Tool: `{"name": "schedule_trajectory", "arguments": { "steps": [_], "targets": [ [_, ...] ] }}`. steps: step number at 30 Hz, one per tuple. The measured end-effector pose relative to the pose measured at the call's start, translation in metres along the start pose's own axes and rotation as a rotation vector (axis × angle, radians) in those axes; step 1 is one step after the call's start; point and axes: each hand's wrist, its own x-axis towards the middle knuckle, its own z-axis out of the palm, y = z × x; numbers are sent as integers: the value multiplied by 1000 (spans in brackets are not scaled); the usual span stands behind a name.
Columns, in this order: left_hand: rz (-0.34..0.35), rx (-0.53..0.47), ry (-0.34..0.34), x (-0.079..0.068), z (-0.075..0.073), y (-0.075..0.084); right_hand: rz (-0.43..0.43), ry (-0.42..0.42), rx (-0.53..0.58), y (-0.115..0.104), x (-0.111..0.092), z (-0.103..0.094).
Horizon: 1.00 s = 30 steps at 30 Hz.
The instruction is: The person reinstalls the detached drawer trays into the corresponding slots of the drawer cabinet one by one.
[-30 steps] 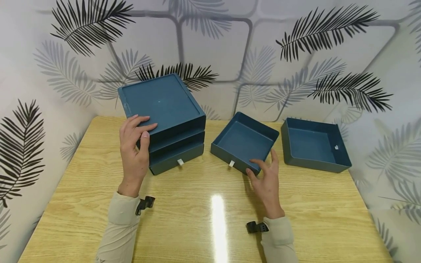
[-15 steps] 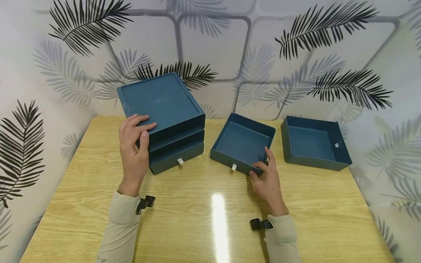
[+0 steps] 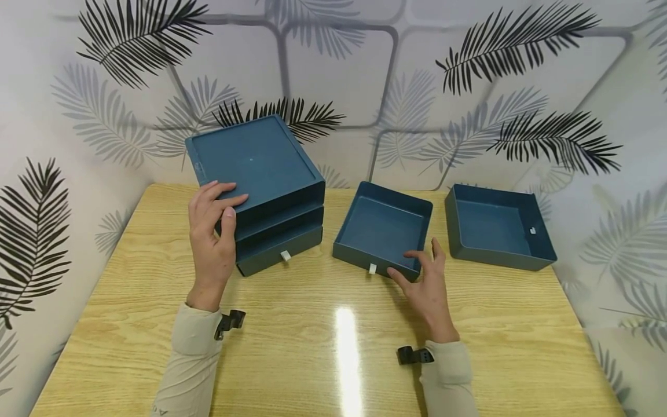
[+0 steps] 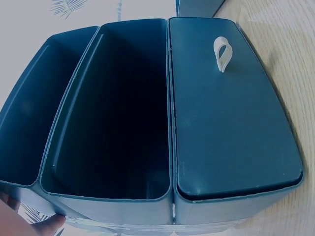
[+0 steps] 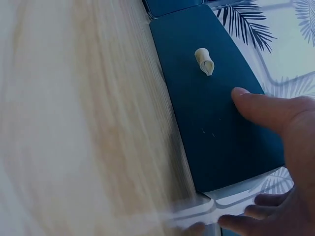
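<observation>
In the head view a blue drawer unit (image 3: 255, 165) stands at the left, with two hollow slots above one fitted drawer (image 3: 278, 252) that has a white pull tab. My left hand (image 3: 212, 237) rests at its upper left front edge, fingers on the top. A loose blue drawer (image 3: 385, 229) lies in the middle, its tabbed front toward me. At its near right corner is my right hand (image 3: 427, 289), fingers spread. The thumb touches the drawer's front face (image 5: 211, 108); other fingers stand apart from its side in the right wrist view.
A second loose blue drawer (image 3: 500, 229) sits on the right of the wooden table (image 3: 292, 347), its small white tab facing right. Behind the table rises a leaf-patterned backdrop (image 3: 339, 75). A bright reflection lies on the near tabletop.
The loose middle drawer has turned slightly, its far edge shifting left and its near right corner right. My right hand moved right, then its fingers spread away from the drawer's side. The left hand stays put.
</observation>
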Motion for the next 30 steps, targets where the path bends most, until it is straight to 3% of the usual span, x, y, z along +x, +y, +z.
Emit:
{"name": "schedule_trajectory", "arguments": {
  "steps": [19,30],
  "targets": [
    [10,5,2,0,-1,-1,28,68,9,-3,1,6],
    [1,11,-9,1,-1,-1,-28,89,76,-1,0,-3]
  ]
}}
